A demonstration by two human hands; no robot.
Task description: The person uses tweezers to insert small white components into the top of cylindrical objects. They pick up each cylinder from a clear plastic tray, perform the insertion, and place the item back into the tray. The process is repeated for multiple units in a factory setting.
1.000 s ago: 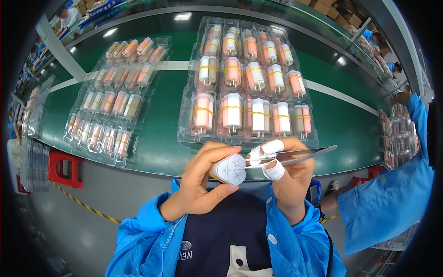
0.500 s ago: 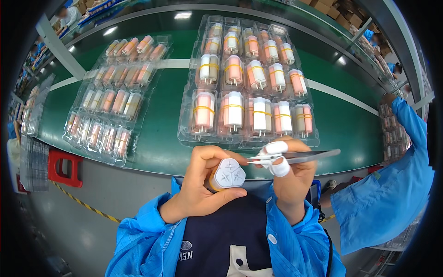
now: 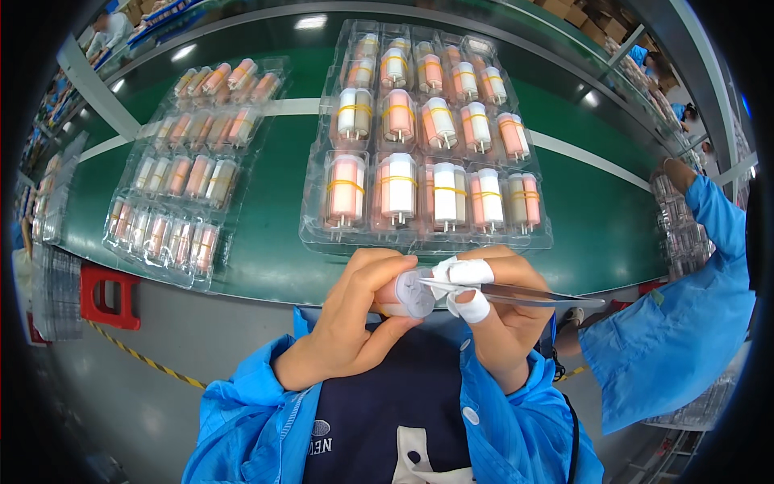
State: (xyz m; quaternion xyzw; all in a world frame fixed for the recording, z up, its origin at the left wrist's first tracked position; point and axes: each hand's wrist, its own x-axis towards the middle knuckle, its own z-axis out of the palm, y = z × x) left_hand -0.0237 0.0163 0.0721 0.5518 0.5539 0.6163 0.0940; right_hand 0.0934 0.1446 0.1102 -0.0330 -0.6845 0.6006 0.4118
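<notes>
Right hand (image 3: 512,310), thumb and forefinger wrapped in white finger tape (image 3: 472,272), pinches metal tweezers (image 3: 576,302); their tips are at the upper part of the bundle's pale end face, but can't tell if they touch or enter it, or whether they're together. Left hand (image 3: 343,327) is curled round the pinkish cylinder bundle (image 3: 391,298), end turned toward the tweezers. Bundle sits between the hands, in front of the dark apron (image 3: 371,395), off the trays. Step in hand looks like tweezer work on that end face; next move seems to call for a steady left grip and careful tip aim. Beyond: clear tray (image 3: 451,240) of yellow-banded bundles on green table (image 3: 274,202), second tray (image 3: 153,273) to the left, co-worker's blue sleeve (image 3: 669,331) at right.
</notes>
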